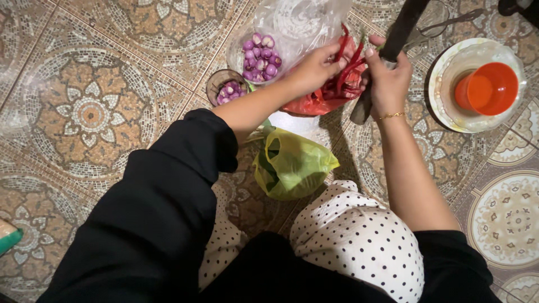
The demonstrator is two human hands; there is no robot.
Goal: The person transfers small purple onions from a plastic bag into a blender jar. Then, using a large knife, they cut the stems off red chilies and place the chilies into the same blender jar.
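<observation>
My left hand (316, 68) reaches over a red plastic bag (314, 104) and grips long red chilies (349, 70) that lie on it. My right hand (387, 76) is closed around the dark handle of a large knife (393, 47), held upright beside the chilies. A gold bracelet (391, 116) circles my right wrist. I sit on a patterned tiled floor (90, 112), with my polka-dot trousers at the bottom of the view.
A clear bowl of peeled purple shallots (259, 56) and a small glass of shallots (227, 90) stand to the left. A yellow-green plastic bag (292, 163) lies near my knees. An orange cup (487, 88) sits in a white bowl (449, 106) at right.
</observation>
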